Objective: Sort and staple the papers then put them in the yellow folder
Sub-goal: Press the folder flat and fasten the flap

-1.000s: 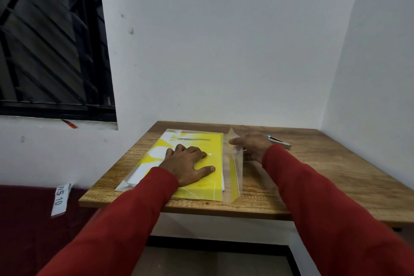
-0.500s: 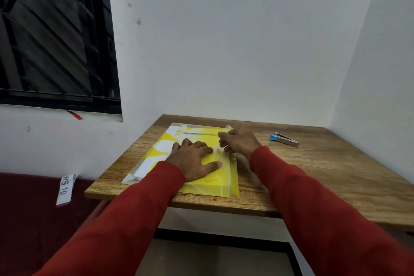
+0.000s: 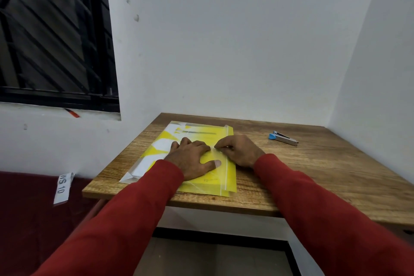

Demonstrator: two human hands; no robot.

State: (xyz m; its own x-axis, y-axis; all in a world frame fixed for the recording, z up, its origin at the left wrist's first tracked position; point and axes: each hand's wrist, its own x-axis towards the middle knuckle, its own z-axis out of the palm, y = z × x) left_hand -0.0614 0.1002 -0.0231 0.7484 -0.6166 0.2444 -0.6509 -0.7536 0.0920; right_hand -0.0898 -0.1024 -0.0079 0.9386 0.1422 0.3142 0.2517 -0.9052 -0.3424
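Head view, looking down: your two hands rest on the translucent yellow plastic folder (image 3: 220, 178), which lies flat on the left part of the brown wood-grain table (image 3: 313, 175), close to its near edge.

1. Left hand (image 3: 191, 159): it lies palm down on the middle of the yellow folder. The fingers are straight and spread, the thumb points to the right, and nothing is gripped; the hand presses flat on the cover.

2. Right hand (image 3: 238, 150): it sits on the right strip of the folder, just beside the left hand. The fingers are curled, with the fingertips pressed at the folder's clear flap near the index finger of the left hand. You cannot tell whether the fingertips pinch the flap or only press on it.

3. White sheets of paper (image 3: 145, 167): they lie inside the folder and show through and past its left side. A folded white corner sticks out at the near left, on the table surface.

4. Small metal stapler with a blue end (image 3: 283, 138): it lies on the table to the right of the folder, well apart from both hands, and neither hand touches it.

5. Surroundings: both arms wear red long sleeves (image 3: 324, 208). White walls meet behind the table in a corner. A dark barred window (image 3: 56, 36) is at upper left. A white label reading "WS 10" (image 3: 62, 187) lies below it on a dark red surface (image 3: 26, 219).
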